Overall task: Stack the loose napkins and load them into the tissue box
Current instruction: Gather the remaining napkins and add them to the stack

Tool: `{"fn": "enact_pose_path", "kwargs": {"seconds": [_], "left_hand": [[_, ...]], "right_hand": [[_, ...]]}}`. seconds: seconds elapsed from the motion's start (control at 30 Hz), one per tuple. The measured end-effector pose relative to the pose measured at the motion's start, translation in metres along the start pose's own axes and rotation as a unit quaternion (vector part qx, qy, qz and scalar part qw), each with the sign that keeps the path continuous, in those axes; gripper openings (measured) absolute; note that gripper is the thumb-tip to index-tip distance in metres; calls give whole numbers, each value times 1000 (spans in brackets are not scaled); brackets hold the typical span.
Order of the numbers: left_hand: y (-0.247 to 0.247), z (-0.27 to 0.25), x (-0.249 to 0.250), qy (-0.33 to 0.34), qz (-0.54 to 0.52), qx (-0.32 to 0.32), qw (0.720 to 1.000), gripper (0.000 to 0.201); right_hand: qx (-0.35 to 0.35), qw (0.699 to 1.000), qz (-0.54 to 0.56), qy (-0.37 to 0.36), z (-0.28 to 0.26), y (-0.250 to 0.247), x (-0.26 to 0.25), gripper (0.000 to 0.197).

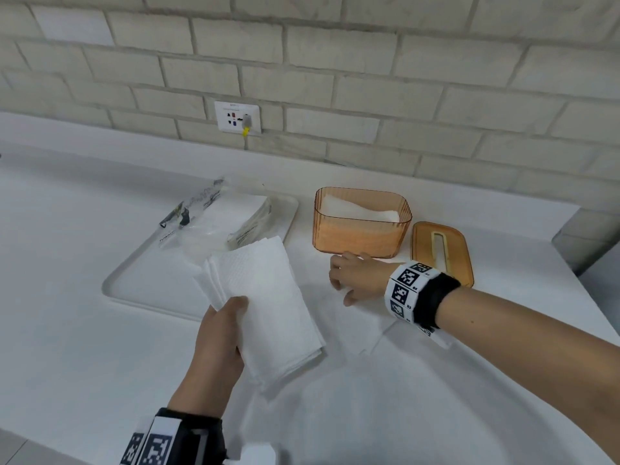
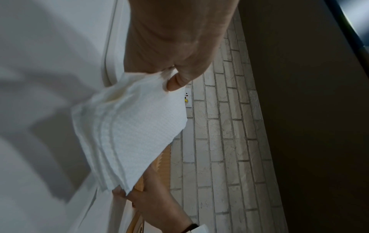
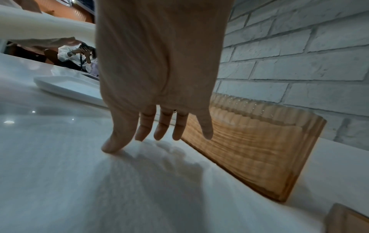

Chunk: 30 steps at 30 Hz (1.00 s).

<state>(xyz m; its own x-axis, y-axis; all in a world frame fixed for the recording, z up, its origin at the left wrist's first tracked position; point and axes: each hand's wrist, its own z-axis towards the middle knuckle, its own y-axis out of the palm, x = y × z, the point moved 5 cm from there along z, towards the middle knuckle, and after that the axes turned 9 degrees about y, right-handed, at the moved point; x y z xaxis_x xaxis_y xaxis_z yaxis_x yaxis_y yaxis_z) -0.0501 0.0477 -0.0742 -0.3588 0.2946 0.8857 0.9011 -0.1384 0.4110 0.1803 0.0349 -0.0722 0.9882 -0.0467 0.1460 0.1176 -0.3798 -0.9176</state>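
Observation:
My left hand (image 1: pixel 225 325) grips a fanned stack of white napkins (image 1: pixel 265 303) above the counter, thumb on top; the left wrist view shows the stack (image 2: pixel 131 134) pinched under the thumb. A single loose napkin (image 1: pixel 362 327) lies flat on the counter just right of it. My right hand (image 1: pixel 349 278) rests on that napkin's far end with straight, spread fingers (image 3: pixel 159 130). The amber ribbed tissue box (image 1: pixel 360 226) stands open behind the right hand, with white napkins inside. Its amber slotted lid (image 1: pixel 443 251) lies to the box's right.
A white tray (image 1: pixel 141 276) at the left holds an opened plastic napkin pack (image 1: pixel 214 216). A wall socket (image 1: pixel 237 117) sits in the brick wall behind. The counter ends at the right near the lid. A person stands in the background of the right wrist view (image 3: pixel 79 56).

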Motion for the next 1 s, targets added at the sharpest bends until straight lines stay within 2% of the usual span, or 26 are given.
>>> {"fn": "enact_pose_path", "kwargs": {"seconds": [0.2, 0.27, 0.3, 0.33, 0.37, 0.43, 0.47, 0.5, 0.53, 0.57, 0.63, 0.7, 0.77, 0.8, 0.9, 1.0], "left_hand": [[13, 7, -10, -5, 24, -7, 1000, 27], [15, 9, -12, -4, 28, -1, 1000, 27], [17, 11, -12, -4, 27, 5, 1000, 27], [19, 13, -13, -4, 25, 10, 1000, 28], [24, 14, -14, -5, 21, 13, 1000, 29], [39, 16, -19, -11, 11, 8, 1000, 31], [49, 16, -21, -15, 5, 0, 1000, 30], [61, 14, -23, -21, -3, -12, 1000, 29], [72, 12, -25, -29, -11, -29, 999, 29], [87, 8, -26, -42, -21, -53, 997, 32], [111, 0, -26, -56, -45, -94, 993, 47], [128, -2, -26, -45, -52, -128, 989, 58], [138, -5, -28, -49, -40, -147, 987, 62], [142, -7, -30, -53, -32, -156, 986, 62], [148, -13, -31, -61, -8, -148, 987, 52], [153, -18, -35, -64, 11, -145, 987, 40]], "right_hand": [[-2, 995, 91, 32, -7, 14, 20, 16], [1, 978, 198, 59, -16, 5, 35, 17], [25, 960, 270, 74, -23, -4, 45, 20], [62, 929, 352, 93, -31, -15, 56, 21], [107, 883, 445, 104, -41, -27, 66, 17], [171, 749, 633, 93, -60, -47, 73, 8], [196, 685, 697, 77, -68, -55, 72, 10], [216, 641, 734, 65, -74, -61, 69, 14], [230, 622, 746, 63, -76, -65, 64, 17], [237, 617, 748, 68, -79, -66, 58, 18], [239, 638, 726, 96, -79, -59, 44, 20], [262, 681, 673, 120, -80, -48, 33, 20], [298, 739, 583, 159, -82, -35, 31, 22], [316, 755, 545, 184, -85, -30, 33, 23], [345, 748, 520, 227, -95, -19, 42, 28], [342, 737, 517, 271, -107, -12, 49, 36]]}}
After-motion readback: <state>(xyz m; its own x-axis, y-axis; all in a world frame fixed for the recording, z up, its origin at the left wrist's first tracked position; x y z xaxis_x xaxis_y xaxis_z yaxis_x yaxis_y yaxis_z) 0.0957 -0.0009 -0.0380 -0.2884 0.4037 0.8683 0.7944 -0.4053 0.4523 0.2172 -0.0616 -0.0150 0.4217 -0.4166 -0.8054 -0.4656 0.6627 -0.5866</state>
